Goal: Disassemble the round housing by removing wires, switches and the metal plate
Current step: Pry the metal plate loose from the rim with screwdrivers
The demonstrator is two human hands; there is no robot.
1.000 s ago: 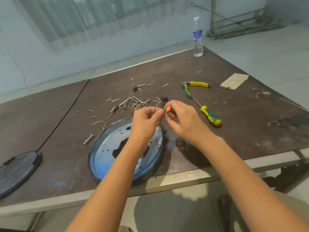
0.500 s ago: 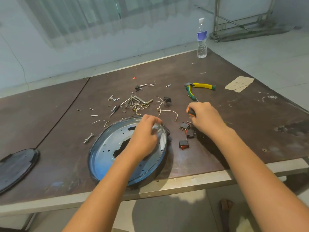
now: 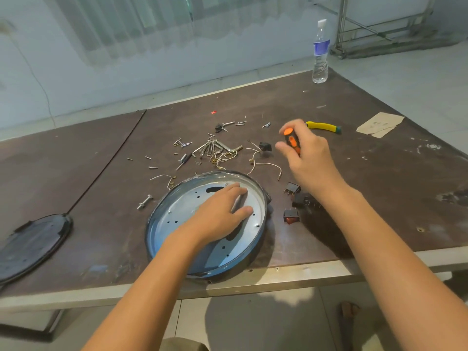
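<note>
A sheer curtain (image 3: 121, 24) is hanging along the top, glowing with pale daylight above a light wall (image 3: 50, 79). A dark brown table (image 3: 379, 188) is filling the centre; a metal frame (image 3: 340, 26) is standing on pale tiles (image 3: 410, 79) at the upper right.

There is just one camera, and it sits on your head. It looks forward and down over the bench (image 3: 379, 198). It is close: your left hand (image 3: 215, 214) and right hand (image 3: 307, 153) fill the middle, and the far wall (image 3: 76, 84) shows along the top.
</note>
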